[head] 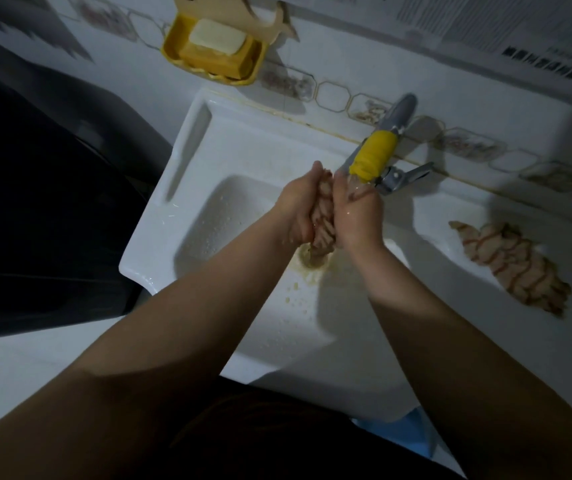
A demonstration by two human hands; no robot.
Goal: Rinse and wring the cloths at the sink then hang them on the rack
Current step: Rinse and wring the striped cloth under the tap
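Your fingers (pixel 315 168) on both hands clamp the cloth (pixel 322 230), its length running twelve-to-six below the tap (pixel 374 157).

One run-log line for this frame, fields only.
stage: rinse/wring | left hand + right hand: grip cloth under tap | second cloth: twisted, on sink ledge | rack: unseen

Glossy white ceramic sink (pixel 187 188); beside its tap (pixel 398 112) of grey metal, a crumpled wet cloth (pixel 513 265).
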